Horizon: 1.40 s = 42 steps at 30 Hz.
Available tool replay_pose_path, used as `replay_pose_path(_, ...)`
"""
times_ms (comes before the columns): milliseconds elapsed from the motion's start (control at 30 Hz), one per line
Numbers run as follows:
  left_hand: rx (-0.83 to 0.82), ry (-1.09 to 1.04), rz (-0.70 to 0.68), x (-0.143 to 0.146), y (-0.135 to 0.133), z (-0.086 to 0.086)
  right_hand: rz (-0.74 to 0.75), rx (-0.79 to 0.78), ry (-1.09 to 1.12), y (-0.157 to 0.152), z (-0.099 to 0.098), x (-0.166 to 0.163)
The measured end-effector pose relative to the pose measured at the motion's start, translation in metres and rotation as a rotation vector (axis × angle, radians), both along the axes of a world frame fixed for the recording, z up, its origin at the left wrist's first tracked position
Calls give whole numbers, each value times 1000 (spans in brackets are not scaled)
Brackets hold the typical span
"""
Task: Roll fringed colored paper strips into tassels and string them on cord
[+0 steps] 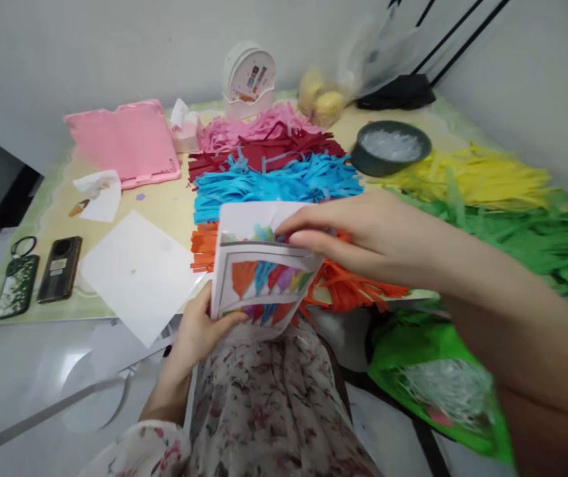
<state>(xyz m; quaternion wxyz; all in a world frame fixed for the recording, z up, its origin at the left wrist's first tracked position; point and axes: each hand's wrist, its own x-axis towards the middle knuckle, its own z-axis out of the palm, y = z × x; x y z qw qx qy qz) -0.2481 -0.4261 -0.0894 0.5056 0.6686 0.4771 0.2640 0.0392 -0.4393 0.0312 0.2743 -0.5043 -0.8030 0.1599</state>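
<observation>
A white paper sheet (251, 278) with a picture made of coloured strips is held above my lap, in front of the table's near edge. My left hand (199, 331) grips its lower left corner, fingers closed on the paper. My right hand (353, 235) reaches across from the right and pinches the sheet's top edge between thumb and fingers. Just behind the sheet lie piles of paper strips: orange (353, 288), blue (274, 185), dark red (268, 154) and pink (258, 127).
Yellow strips (482, 175) and green strips (527, 238) cover the table's right side beside a dark bowl (390, 147). At the left lie a pink case (124, 140), a blank white sheet (137, 271), two phones (38, 273) and a tissue (95, 195). A green bag (437, 371) sits below the table's right.
</observation>
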Motion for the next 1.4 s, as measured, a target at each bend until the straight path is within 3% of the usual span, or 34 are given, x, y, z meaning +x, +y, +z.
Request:
replay_pose_path(67,-35,50,-116,4,-6,1,230,-369,18,14,1,0)
replay_pose_path(133,-101,90,-207,8,-11,-1,364,-700,159,24,-13,-3)
replay_pose_path(200,-168,130,-269,11,-14,-5,429,-922,261,28,-30,-7)
replay_pose_path(267,-221,140,-311,12,-16,-10,420,-1023,270,28,-41,-8)
replay_pose_path(467,-284,125,-312,13,-19,-16,231,-876,303,27,-33,2)
replay_pose_path(633,-324,46,-356,22,-24,-16,147,-675,323,27,-63,-19)
replay_pose_path(733,-318,-17,-269,30,-27,-20,246,-751,324,26,-67,-32)
replay_pose_path(800,-322,-25,-189,33,-26,-23,361,-797,252,24,-51,-31)
replay_pose_path(833,-322,-30,-151,33,-26,-24,360,-747,221,21,-40,-27)
replay_pose_path(900,-312,-66,-62,31,-23,-27,160,-480,241,10,-20,-17)
replay_pose_path(967,-303,-126,60,27,-21,-31,-193,-131,425,-7,-18,-9)
replay_pose_path(1033,-282,-194,200,24,-19,-35,-423,48,694,-25,-39,-10)
replay_pose_path(1067,-262,-228,265,23,-18,-37,-462,8,813,-33,-57,-14)
replay_pose_path(1167,-191,-299,353,24,-14,-40,-328,-369,937,-49,-119,-38)
replay_pose_path(1233,-167,-281,317,25,-10,-40,-354,-475,972,-54,-148,-54)
replay_pose_path(1300,-147,-249,298,25,-7,-39,-394,-448,1001,-58,-162,-63)
replay_pose_path(1400,-112,-225,344,24,-6,-37,-342,-377,976,-59,-162,-62)
